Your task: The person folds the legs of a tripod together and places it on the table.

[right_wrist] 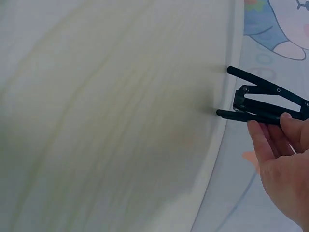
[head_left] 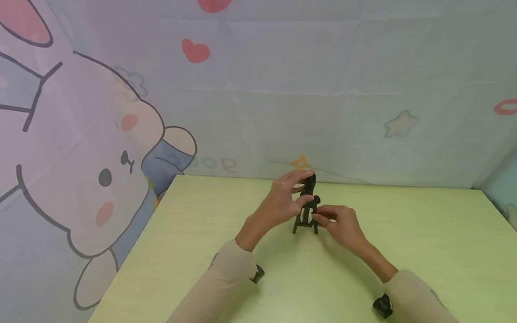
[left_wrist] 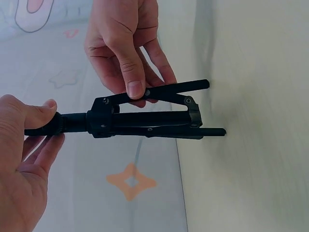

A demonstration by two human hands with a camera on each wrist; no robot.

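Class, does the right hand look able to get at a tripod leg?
Probably yes: the right hand pinches one tripod leg; the left hand holds higher up, leaving the way free.

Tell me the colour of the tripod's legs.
The legs are black, showing best in the left wrist view.

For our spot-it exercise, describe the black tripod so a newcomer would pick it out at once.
Look near the far edge of the yellow-green table. There, the left hand holds the upper part of the black tripod while the right hand pinches one leg. Unlike the compact black pieces by the sleeves, it has slim, spread legs with hinged struts.
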